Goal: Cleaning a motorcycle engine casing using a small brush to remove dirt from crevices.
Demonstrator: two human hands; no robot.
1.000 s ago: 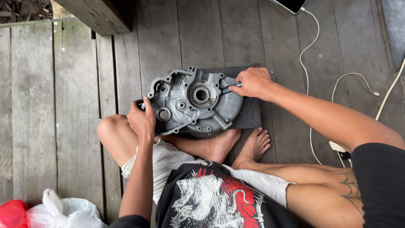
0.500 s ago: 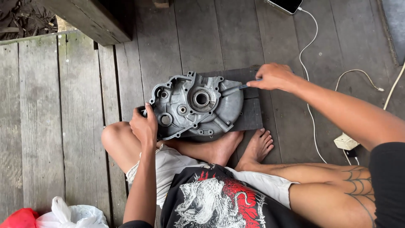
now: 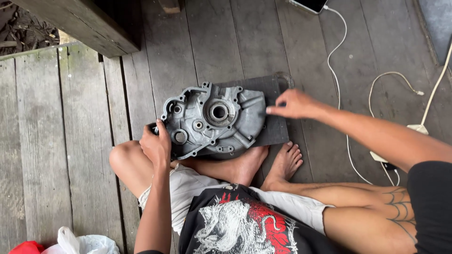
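A grey cast-metal engine casing lies on a dark mat on the plank floor, just ahead of my bare feet. My left hand grips the casing's left edge near a round bore. At the casing's right edge my right hand hovers over the mat, blurred, with its fingers drawn together and pointing left at the rim. Whether it holds something thin is not visible.
White cables run over the planks at the right to a phone at the top edge and a plug block. A dark wooden beam crosses the upper left. White and red bags sit at the lower left.
My right hand has drawn off the casing's upper right rim and now sits lower, over the mat. The thin tool seen in it earlier no longer shows. My left hand keeps its grip.
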